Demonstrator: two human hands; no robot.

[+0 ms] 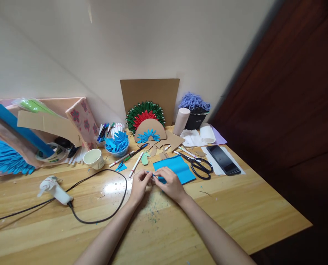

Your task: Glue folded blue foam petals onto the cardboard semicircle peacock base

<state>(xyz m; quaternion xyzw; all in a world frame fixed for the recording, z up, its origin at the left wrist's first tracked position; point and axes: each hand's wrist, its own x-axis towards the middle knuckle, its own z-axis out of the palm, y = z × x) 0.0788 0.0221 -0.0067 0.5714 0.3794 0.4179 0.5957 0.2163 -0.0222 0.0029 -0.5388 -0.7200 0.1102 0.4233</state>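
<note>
Pinching a small blue paper piece (154, 177) between both sets of fingertips, I hold it just above the wooden table (235, 209). My left hand (140, 185) and right hand (170, 184) meet over it, fingers curled and closed on the scrap, so little of it shows: a narrow, bright blue sliver, its shape too hidden to tell. Just behind it lies a flat blue paper sheet (177, 167) of the same colour, with black scissors (201, 168) beside that.
</note>
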